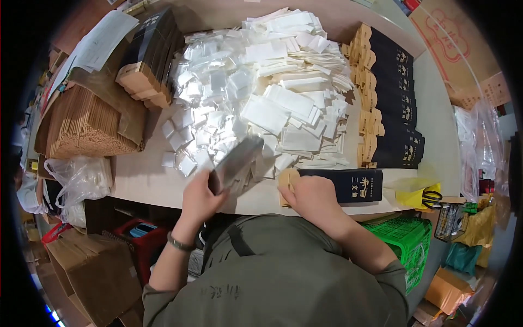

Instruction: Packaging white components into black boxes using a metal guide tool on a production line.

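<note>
My left hand (201, 195) is closed on a dark, shiny flat packet (238, 162), blurred by motion and tilted over the near edge of the small packets. My right hand (315, 195) is closed at the tan end of a black paper packet (357, 186), which lies flat near the table's front edge. Its fingertips are partly hidden. Beyond my left hand spread many small clear-and-white sachets (210, 117). Flat white paper packets (297, 114) are heaped to the right of these.
Black packets with tan ends (392, 103) overlap in a row at the right. More stand in a stack (147, 60) at back left, beside a carton of brown cardboard pieces (90, 122). Scissors (432, 199) lie near the front right corner, above a green crate (400, 240).
</note>
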